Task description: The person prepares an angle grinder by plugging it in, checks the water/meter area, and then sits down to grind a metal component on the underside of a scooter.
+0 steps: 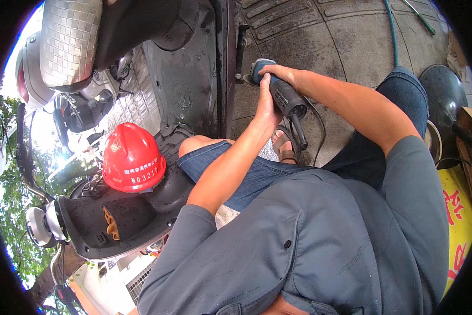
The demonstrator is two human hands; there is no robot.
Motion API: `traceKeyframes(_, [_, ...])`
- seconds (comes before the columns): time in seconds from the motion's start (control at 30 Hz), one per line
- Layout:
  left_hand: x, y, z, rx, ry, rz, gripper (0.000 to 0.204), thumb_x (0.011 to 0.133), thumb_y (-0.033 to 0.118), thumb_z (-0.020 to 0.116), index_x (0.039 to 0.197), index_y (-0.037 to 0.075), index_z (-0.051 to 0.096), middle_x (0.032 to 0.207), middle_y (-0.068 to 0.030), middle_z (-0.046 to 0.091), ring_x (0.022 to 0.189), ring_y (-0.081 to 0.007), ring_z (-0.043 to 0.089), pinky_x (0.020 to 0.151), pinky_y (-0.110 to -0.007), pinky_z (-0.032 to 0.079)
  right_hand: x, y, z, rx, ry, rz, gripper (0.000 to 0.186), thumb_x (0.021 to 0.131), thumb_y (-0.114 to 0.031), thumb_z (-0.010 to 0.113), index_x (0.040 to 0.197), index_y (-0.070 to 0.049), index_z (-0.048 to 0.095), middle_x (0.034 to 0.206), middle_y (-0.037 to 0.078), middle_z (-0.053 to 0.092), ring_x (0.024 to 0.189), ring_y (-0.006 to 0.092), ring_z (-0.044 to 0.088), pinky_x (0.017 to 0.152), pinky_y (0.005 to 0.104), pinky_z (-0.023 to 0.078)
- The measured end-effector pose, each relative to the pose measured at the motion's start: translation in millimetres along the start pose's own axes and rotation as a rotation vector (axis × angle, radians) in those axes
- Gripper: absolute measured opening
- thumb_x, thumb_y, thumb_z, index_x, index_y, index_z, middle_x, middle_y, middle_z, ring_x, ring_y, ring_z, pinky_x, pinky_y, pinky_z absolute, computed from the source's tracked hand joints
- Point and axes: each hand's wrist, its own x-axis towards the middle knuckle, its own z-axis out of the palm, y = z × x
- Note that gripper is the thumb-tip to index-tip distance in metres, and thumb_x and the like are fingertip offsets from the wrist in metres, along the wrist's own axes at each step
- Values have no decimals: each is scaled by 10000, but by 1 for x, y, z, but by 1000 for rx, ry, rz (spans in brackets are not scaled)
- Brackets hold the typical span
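Observation:
A corded angle grinder (287, 100) with a blue head and a dark grey body is held out in front of me, above the tiled floor and beside the scooter. My right hand (282, 74) closes round its front part, near the blue head. Along the left side of the body lies my left hand (266, 102), with its fingers up by the head; most of its grip is hidden behind the tool. The black cord (320, 131) leaves the rear end and hangs toward the floor. A disc at the head cannot be made out clearly.
To the left stands a dark scooter (180, 94), with a red hard hat (133, 160) resting on its front part. My sandalled foot (283, 144) is below the grinder. A green hose (392, 31) runs along the floor, and a yellow printed sheet (459, 210) is at the right.

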Motion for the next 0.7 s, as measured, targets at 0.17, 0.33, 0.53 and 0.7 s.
traceKeyframes(0.17, [8,2,-9,-9,-7,23,789,831,641,495,1324,34,392,1216,-132,548,1086,-270,566,944,-407,475,4,0,5,9,-39,-53,466,706,-479,660,900,-58,614,751,135,641,562,269,606,545,389,525])
traceKeyframes(0.33, [13,1,-16,11,48,49,749,821,651,511,1252,42,439,1077,-139,598,906,-259,635,789,-399,555,5,4,10,54,-89,-71,437,710,-479,657,876,-77,610,743,134,637,547,268,600,531,395,517])
traceKeyframes(0.53, [8,-1,-13,-6,31,40,723,845,631,491,1255,38,433,1068,-136,600,894,-264,638,765,-389,561,8,5,4,-6,-42,-80,470,713,-490,651,912,-66,613,769,146,643,581,277,612,572,397,526])
traceKeyframes(0.7, [8,-1,-15,29,42,51,710,841,632,489,1221,34,456,1012,-129,613,851,-256,638,740,-384,562,7,9,7,4,-82,-144,488,712,-496,650,932,-61,614,784,150,647,590,279,615,581,397,529])
